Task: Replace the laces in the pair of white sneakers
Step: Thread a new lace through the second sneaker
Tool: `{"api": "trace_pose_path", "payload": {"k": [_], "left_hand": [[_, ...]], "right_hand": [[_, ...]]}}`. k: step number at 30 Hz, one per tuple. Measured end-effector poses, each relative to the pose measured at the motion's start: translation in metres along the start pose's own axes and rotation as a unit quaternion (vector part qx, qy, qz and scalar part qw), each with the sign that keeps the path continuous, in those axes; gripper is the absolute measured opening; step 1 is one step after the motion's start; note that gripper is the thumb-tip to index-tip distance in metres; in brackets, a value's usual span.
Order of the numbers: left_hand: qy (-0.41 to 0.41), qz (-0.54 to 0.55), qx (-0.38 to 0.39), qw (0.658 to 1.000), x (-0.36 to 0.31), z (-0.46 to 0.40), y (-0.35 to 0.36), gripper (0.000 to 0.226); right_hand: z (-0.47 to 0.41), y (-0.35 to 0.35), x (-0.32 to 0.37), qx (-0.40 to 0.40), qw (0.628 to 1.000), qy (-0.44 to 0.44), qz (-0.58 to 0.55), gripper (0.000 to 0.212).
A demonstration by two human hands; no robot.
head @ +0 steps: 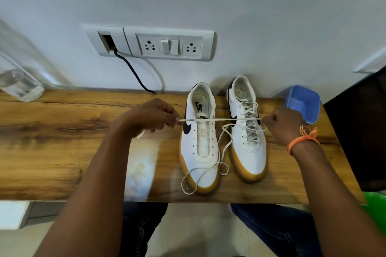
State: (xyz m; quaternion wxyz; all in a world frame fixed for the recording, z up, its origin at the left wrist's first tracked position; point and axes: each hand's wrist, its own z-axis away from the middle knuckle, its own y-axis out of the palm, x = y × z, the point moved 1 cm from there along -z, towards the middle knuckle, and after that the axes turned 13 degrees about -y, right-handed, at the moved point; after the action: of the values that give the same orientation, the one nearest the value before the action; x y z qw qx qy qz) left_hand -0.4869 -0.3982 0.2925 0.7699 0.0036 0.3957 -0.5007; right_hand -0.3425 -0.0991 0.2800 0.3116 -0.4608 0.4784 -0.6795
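Left hand: the left hand (pixel 151 116) has its fingers curled, pinching one end of a white lace (pixel 219 119) between thumb and fingertips.
Right hand: the right hand (pixel 283 126) is curled too, pinching the other end of the same lace; an orange thread band (pixel 300 141) is tied round its wrist.
Lace: pulled taut and level between the two hands, crossing above both shoes.
Unlaced sneaker (pixel 199 137): stands on the bench just beside the left hand, on its thumb side, toe toward the person; its eyelets are bare and the tongue is showing.
Laced sneaker (pixel 247 131): stands just beside the right hand, between it and the unlaced sneaker, with a lace still crossed through its eyelets.
Loose lace ends (pixel 208 171): trail from the laced sneaker across the gap and over the toe of the unlaced one, lying below the level of both hands.
Bench (pixel 62 142): wood-grain top carrying both shoes.
Blue container (pixel 302 103): on the bench just beyond the right hand.
Socket panel (pixel 150 43): on the wall beyond the left hand, with a black cable (pixel 133 71) running down from it.
Glass (pixel 18 85): far out past the left hand, at the bench's back edge.
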Motion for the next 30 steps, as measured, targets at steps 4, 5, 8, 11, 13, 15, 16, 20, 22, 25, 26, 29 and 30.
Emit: {"api": "trace_pose_path", "payload": {"k": [4,5,8,11,13,15,16,20,22,25,26,29,30], "left_hand": [[-0.01,0.005,-0.016,1.0,0.008,-0.001,-0.003,0.014],[-0.003,0.013,-0.017,1.0,0.006,-0.002,0.0,0.013],[0.029,0.037,-0.001,0.999,-0.007,-0.003,0.012,0.013],[0.064,0.031,0.027,0.997,-0.02,-0.001,0.027,0.014],[0.092,0.04,0.047,0.994,-0.025,0.0,0.036,0.014],[0.107,0.063,0.064,0.99,-0.027,-0.001,0.041,0.014],[0.108,0.068,0.071,0.989,-0.027,0.0,0.041,0.014],[0.093,0.04,0.047,0.994,-0.021,-0.001,0.033,0.012],[0.077,0.027,0.021,0.996,-0.016,-0.004,0.029,0.01],[0.065,0.036,0.012,0.997,-0.013,-0.008,0.029,0.008],[0.066,0.033,0.019,0.997,-0.014,-0.008,0.031,0.009],[0.074,0.024,0.043,0.996,-0.019,-0.009,0.041,0.015],[0.071,0.034,0.054,0.995,-0.02,-0.009,0.043,0.017]], "right_hand": [[0.002,0.003,0.012,0.034,0.995,-0.025,-0.092,0.035],[0.003,0.005,0.017,0.037,0.993,-0.034,-0.108,0.026],[0.003,0.009,0.028,-0.056,0.99,-0.052,-0.116,0.012],[0.003,0.007,0.043,-0.106,0.95,-0.119,-0.267,0.032],[0.009,0.01,0.061,-0.022,0.898,-0.167,-0.408,0.035],[0.015,0.02,0.076,0.055,0.87,-0.204,-0.445,0.03],[0.017,0.025,0.08,0.069,0.875,-0.214,-0.428,0.025],[0.014,0.024,0.065,0.054,0.939,-0.228,-0.252,0.008],[0.011,0.02,0.051,0.036,0.957,-0.216,-0.19,0.008],[0.01,0.023,0.048,0.032,0.962,-0.191,-0.191,0.007],[0.011,0.026,0.052,0.031,0.963,-0.199,-0.18,0.011],[0.016,0.03,0.07,0.038,0.946,-0.257,-0.192,0.039],[0.02,0.031,0.076,0.053,0.934,-0.262,-0.238,0.04]]}}
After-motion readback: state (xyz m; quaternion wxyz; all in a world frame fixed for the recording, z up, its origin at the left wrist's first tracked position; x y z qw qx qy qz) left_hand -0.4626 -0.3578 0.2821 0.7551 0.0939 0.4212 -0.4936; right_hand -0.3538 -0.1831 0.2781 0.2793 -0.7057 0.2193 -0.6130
